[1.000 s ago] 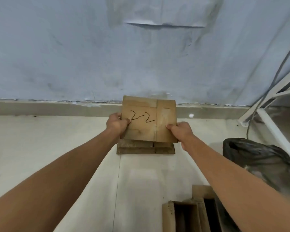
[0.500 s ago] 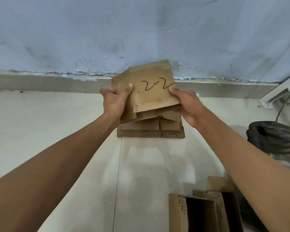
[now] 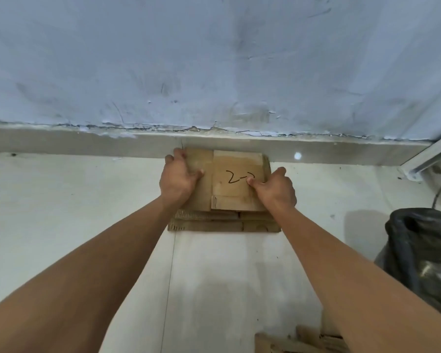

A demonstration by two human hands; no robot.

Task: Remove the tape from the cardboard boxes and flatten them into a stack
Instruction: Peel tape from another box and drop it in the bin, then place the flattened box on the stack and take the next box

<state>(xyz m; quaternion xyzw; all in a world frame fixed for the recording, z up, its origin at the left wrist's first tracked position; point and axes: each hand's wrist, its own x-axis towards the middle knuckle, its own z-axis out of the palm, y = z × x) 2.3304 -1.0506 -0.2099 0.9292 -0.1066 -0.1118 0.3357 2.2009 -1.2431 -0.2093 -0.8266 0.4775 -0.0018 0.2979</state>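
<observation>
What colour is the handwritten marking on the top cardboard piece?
Black marker, on the brown flattened box; the head view shows it.

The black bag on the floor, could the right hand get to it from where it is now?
Probably yes. The black bag sits on bare floor right of the right hand, with nothing between them, but that hand would first have to let go of the flattened box.
</observation>
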